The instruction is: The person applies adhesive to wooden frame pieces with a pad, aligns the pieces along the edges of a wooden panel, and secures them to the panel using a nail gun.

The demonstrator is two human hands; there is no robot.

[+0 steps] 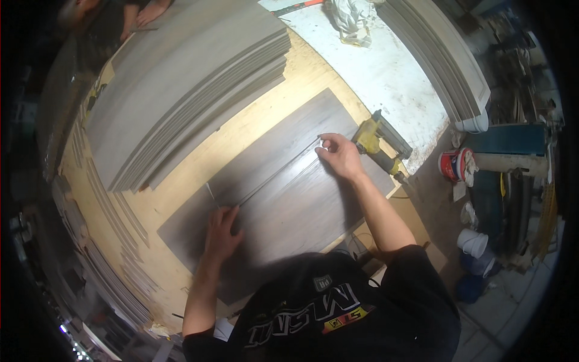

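Observation:
In front of me lies a grey wood-grain panel. A thin dark strip or line runs slantwise across it between my two hands; I cannot tell whether it is loose or part of the surface. At its far right end my right hand is closed in a pinch, a small whitish bit showing at the fingertips. My left hand rests at the near left end, fingers bent down to the panel and thumb apart. A short pale sliver shows beside those fingers. Just right of my right hand, a yellow-green nail gun lies on the panel's edge.
A tall stack of grey panels stands beyond on the plywood bench. More panels are stacked at far right, near a crumpled white cloth. Narrow strips lie left. Buckets stand right. Another person's hands are at upper left.

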